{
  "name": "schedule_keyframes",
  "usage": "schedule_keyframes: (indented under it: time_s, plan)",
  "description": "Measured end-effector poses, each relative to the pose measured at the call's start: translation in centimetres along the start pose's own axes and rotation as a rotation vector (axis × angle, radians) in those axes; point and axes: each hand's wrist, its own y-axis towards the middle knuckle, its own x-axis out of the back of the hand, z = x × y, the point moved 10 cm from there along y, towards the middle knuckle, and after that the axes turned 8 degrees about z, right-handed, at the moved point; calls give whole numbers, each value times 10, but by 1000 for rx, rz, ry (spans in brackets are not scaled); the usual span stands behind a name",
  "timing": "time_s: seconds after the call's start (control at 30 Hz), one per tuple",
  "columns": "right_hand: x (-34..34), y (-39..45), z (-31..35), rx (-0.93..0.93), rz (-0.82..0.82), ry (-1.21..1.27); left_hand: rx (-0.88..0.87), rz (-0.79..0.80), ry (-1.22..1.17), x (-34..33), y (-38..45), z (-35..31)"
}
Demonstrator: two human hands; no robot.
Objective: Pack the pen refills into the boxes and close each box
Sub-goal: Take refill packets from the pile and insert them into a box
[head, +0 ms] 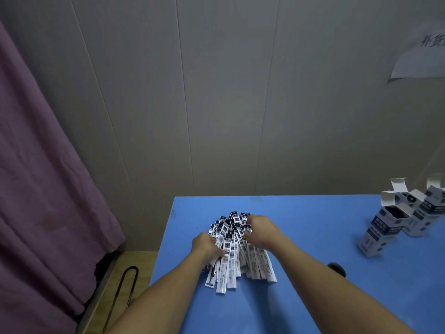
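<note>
Pen refills [237,249] in long white sleeves with dark printed tops, heaped in a loose fan on the blue table [301,297], near its left edge. Left hand [207,245] at the heap's left flank, fingers curled in around several sleeves; right hand [261,231] over the upper right of the heap, fingers bent down onto the dark tops, seemingly pinching some, though fingertips mostly hidden. Both placed on opposite sides, probably to gather the scattered sleeves into one aligned bundle narrow enough for a box mouth. Boxes [399,218] well apart at the table's far right, standing upright in a cluster with top flaps [389,197] raised, likely left open so a bundle can drop straight in. None visibly closed; contents too dark to tell. Small dark round object [337,268] on the table just beyond the right forearm. Purple curtain [43,177] at left, grey panelled wall [216,104] behind, paper sheet [419,56] pinned upper right.
</note>
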Motion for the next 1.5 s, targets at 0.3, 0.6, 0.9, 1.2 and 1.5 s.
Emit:
schedule_keyframes:
  time_s: [0.3,0.6,0.9,1.2,1.5]
  plan:
    - [-4,1,-15,-4,13,18,12,7,223,-20,-1,-11]
    - [4,-1,-24,-17,2,0,14,-31,88,8,-3,-17]
    - [17,-29,-32,-115,-68,57,-207,-7,-157,45,-7,-61]
    - [6,-112,-84,-327,-118,146,-407,126,-331,3,-16,-111]
    - [15,-212,-184,-512,-180,195,-454,180,-321,-74,-60,-163]
